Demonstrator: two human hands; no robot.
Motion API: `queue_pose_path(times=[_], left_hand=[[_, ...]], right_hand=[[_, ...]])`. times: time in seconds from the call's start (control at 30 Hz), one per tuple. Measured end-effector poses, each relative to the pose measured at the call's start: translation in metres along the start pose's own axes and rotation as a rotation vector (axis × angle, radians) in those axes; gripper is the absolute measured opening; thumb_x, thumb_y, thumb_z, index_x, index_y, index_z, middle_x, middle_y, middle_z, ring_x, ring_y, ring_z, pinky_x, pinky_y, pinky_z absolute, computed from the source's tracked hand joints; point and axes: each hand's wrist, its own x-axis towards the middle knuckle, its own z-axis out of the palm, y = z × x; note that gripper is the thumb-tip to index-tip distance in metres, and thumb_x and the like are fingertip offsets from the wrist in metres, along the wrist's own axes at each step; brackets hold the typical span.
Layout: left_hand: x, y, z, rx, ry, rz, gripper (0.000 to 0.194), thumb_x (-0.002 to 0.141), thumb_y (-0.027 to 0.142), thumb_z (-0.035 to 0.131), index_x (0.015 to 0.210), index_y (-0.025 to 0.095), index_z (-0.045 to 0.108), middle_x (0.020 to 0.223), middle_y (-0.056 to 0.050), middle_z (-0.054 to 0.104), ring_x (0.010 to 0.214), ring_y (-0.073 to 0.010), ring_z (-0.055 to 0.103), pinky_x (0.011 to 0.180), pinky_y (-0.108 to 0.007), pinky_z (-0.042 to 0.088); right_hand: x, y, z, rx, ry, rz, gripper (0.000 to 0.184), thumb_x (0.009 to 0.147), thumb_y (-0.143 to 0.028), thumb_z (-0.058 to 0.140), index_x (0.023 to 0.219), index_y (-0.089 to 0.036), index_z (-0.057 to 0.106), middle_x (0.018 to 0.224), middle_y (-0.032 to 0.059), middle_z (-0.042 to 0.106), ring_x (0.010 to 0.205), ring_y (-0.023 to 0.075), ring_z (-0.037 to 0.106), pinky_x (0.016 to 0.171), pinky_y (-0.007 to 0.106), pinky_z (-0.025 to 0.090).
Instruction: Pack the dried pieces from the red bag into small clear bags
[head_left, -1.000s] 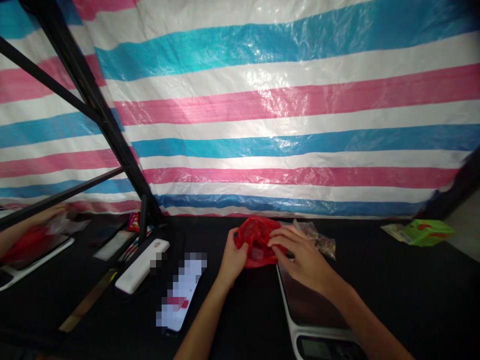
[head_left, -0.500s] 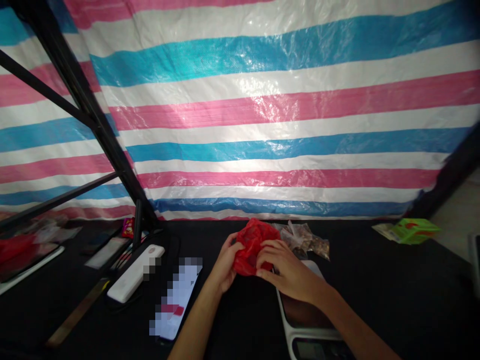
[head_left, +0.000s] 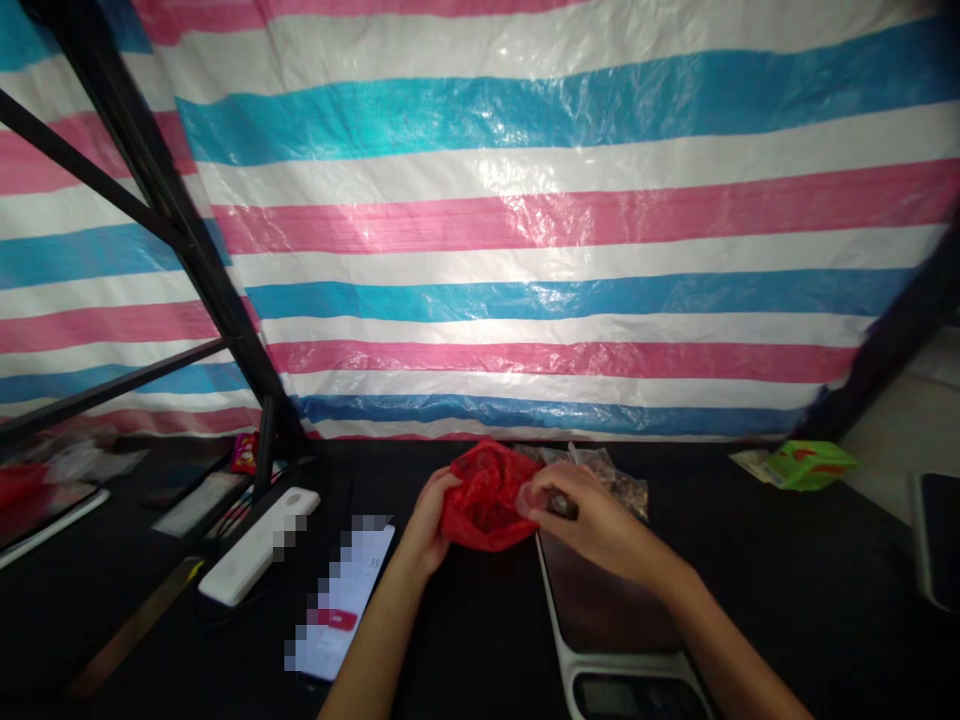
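A crumpled red plastic bag (head_left: 487,500) is held up in front of me with its mouth spread wide; its contents are too blurred to make out. My left hand (head_left: 429,520) grips its left side, thumb over the rim. My right hand (head_left: 589,515) is closed at the right rim, fingertips pinched together on what looks like the bag's edge. A dark patch shows between thumb and fingers, its nature unclear. Below the right forearm lies a kitchen scale (head_left: 607,590). Behind that hand are clear bags with brown bits (head_left: 630,492).
Left of my forearm lie a lit phone (head_left: 341,605), a white power strip (head_left: 259,545) and a long flat strip (head_left: 135,630). A green packet (head_left: 814,465) sits at the back right. A striped sheet (head_left: 525,230) hangs behind the black table, beside a black frame post (head_left: 225,320).
The red bag's mouth has opened wider and the bag has shifted slightly left. My right hand's fingers have curled into a pinch at its rim. The view has turned slightly right.
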Motion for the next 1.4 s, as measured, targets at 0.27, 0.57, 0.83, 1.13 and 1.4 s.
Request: queue_pose_path(times=[0.27,0.57,0.83,1.13,1.4], left_hand=[[0.01,-0.007,-0.019,0.516,0.367,0.216,0.045,0.077,0.024,0.076,0.119,0.021,0.061,0.12,-0.013,0.062,0.106,-0.0286,0.068,0.1,-0.045,0.051],[0.011,-0.012,-0.015,0.473,0.091,0.399,0.046,0.069,0.003,0.063,0.112,0.02,0.067,0.096,-0.003,0.07,0.087,-0.0184,0.069,0.084,-0.029,0.054],[-0.005,0.011,-0.01,0.541,-0.261,0.5,0.043,0.068,-0.002,0.047,0.095,0.019,0.073,0.098,-0.003,0.072,0.098,-0.0178,0.067,0.092,-0.028,0.051],[-0.017,0.016,-0.02,1.429,0.386,0.488,0.036,0.085,0.0,0.051,0.099,0.02,0.078,0.119,-0.014,0.062,0.111,-0.0302,0.059,0.086,-0.04,0.051],[-0.028,0.007,0.009,1.236,-0.313,0.924,0.036,0.092,0.003,0.049,0.112,0.025,0.069,0.115,-0.007,0.068,0.109,-0.0219,0.063,0.095,-0.033,0.051]], right_hand=[[-0.051,0.085,-0.081,0.005,-0.222,0.521,0.04,0.079,-0.046,0.077,0.108,-0.018,0.076,0.082,0.0043,0.073,0.075,0.0237,0.068,0.064,0.033,0.053],[-0.029,0.051,-0.063,-0.124,0.137,0.256,0.029,0.096,-0.051,0.064,0.099,-0.024,0.073,0.096,0.0081,0.077,0.087,0.0268,0.07,0.079,0.037,0.055],[0.032,-0.032,0.029,-0.133,-0.285,-0.18,0.019,0.102,-0.025,0.057,0.095,-0.025,0.075,0.098,0.0037,0.079,0.097,0.0223,0.071,0.095,0.034,0.048],[0.043,-0.009,0.044,-0.324,-0.41,0.013,0.034,0.106,-0.031,0.044,0.122,-0.027,0.074,0.114,0.0061,0.082,0.104,0.0265,0.076,0.089,0.033,0.05],[0.048,0.004,0.055,-0.367,-0.49,0.035,0.027,0.087,-0.02,0.061,0.107,-0.021,0.079,0.105,0.0101,0.082,0.093,0.0295,0.078,0.082,0.033,0.053]])
